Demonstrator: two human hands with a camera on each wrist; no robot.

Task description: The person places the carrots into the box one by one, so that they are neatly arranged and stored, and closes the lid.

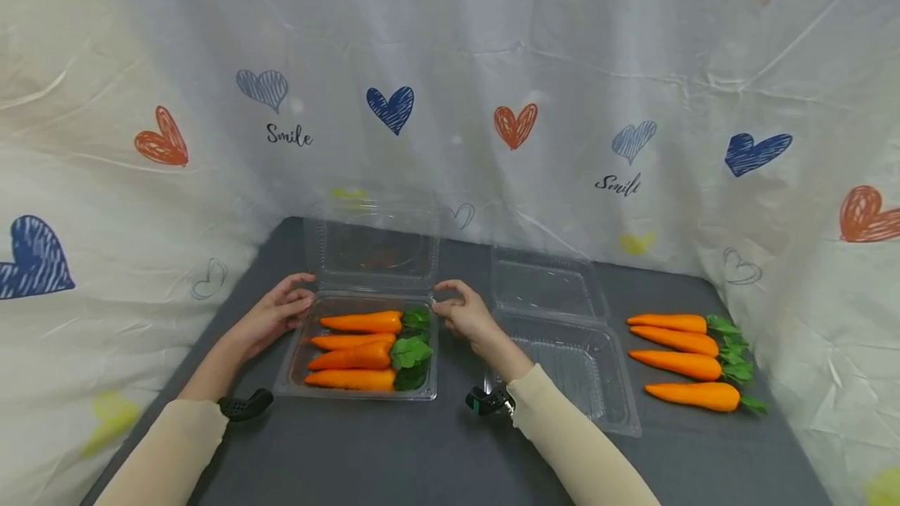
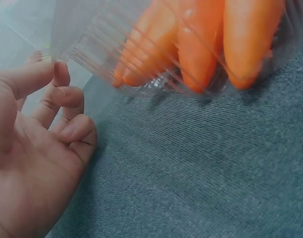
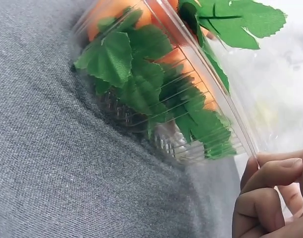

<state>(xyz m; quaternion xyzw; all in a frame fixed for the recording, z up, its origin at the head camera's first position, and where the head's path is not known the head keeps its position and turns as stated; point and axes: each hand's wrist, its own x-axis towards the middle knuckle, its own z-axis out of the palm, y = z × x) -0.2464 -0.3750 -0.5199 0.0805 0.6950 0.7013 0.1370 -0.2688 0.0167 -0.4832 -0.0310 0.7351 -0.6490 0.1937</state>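
Observation:
A clear plastic clamshell box [image 1: 355, 394] lies on the table at the left with its lid [image 1: 415, 256] raised at the back. Several orange carrots [image 1: 351, 379] lie side by side in its base, tips to the left and green leaves [image 1: 411, 351] to the right. At the back left corner, near the hinge, my left hand [image 1: 276, 312] pinches the box edge between thumb and forefinger. My right hand [image 1: 469, 317] pinches the opposite back corner, its other fingers curled in the right wrist view. Through the box wall, carrot tips [image 2: 240, 64] show in the left wrist view.
A second clear clamshell box [image 1: 628, 389] stands open to the right, partly behind my right forearm. Beyond it, several more leafy carrots [image 1: 678, 365] lie in a column on the grey tabletop [image 1: 394, 451]. A white curtain [image 1: 450, 61] with printed hearts hangs behind and along both sides.

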